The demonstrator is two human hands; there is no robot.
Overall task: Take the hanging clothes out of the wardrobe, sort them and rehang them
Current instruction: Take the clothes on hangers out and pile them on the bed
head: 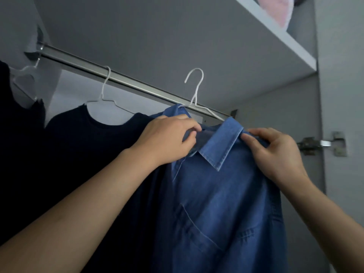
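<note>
Grey wardrobe interior, matte panels, with a brushed metal rail (126,80) slanting across and a pale shelf (275,34) above carrying something pink and fluffy (272,8). Door hinge (323,143) at the right edge. On the rail: a dark knit top (88,134) on a thin white wire hanger (104,89), and a further dark garment (21,119) at far left. Blue denim shirt (218,203) held in front of the rail on its own white hanger (195,87), hook raised above the bar and apparently not on it. Left hand (167,138) curled round the collar area, fingertips pinching cloth near the neck; right hand (275,152) gripping the shoulder seam, thumb on top. Denim likely medium-weight, soft but with body, stiff folded collar, stitched chest pocket; not slippery, not fragile. Best held at the shoulders or by the hanger neck, since the thin wire could tilt and shed the shirt.
</note>
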